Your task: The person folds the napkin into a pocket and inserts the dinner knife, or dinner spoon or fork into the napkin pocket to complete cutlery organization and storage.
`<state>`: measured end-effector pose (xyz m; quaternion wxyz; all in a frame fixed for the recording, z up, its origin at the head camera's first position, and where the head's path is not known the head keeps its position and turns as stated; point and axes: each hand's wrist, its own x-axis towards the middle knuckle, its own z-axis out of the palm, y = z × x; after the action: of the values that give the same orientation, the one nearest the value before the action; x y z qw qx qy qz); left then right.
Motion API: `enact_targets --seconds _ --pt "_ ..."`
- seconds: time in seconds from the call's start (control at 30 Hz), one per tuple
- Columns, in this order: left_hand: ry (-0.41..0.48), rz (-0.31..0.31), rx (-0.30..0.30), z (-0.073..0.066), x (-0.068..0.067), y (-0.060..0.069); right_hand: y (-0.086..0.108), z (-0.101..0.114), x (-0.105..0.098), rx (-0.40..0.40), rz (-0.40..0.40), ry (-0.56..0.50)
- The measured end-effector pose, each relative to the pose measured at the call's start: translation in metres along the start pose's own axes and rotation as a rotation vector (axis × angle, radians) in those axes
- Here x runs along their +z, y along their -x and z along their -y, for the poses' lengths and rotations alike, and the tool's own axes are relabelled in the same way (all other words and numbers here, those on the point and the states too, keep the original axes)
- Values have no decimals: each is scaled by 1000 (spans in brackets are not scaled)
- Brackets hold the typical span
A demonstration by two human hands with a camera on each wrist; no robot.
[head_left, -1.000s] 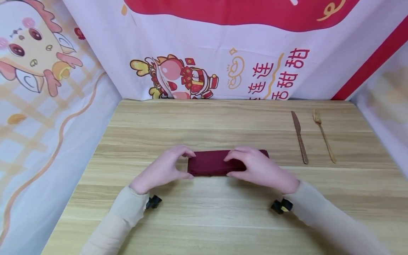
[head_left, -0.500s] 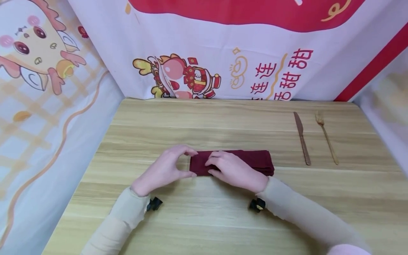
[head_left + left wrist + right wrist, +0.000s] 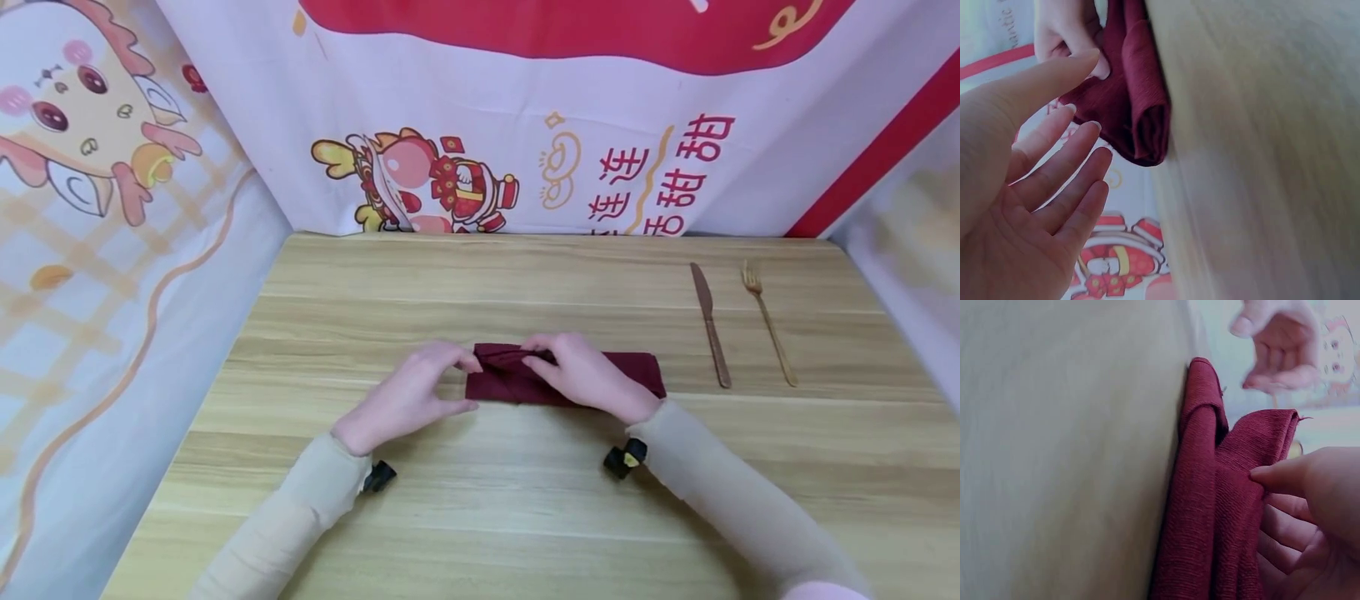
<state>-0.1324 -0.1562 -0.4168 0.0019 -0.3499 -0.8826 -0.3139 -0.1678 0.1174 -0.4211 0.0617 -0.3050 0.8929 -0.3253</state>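
Far layer of maroon cloth (image 3: pixel 513 385) pinched by right hand (image 3: pixel 588 375); left hand (image 3: pixel 418 387) wide, nothing gripped. Folds could be skewed by uneven pull.

The left grip (image 3: pixel 415 387) gapes; the right grip (image 3: pixel 588 373) pinches.

Maroon cloth (image 3: pixel 517 383) now partly up in right grip (image 3: pixel 588 375)
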Motion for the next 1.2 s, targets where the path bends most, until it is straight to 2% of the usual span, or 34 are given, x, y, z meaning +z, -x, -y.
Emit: enact_targets --seconds 0.2,0.43,0.77,0.93,1.2 --pt "-54 92 72 0 14 -17 7 -14 -11 39 -8 -67" --pt "-162 148 72 -2 19 -31 9 -19 -13 58 -13 -100" --pt "-186 139 87 -2 24 -43 9 -20 -9 32 -38 -118" --pt "-157 125 83 -4 20 -42 8 -21 -7 14 -43 -113" --pt "-9 148 55 -4 7 -38 10 -20 -10 11 -36 -88"
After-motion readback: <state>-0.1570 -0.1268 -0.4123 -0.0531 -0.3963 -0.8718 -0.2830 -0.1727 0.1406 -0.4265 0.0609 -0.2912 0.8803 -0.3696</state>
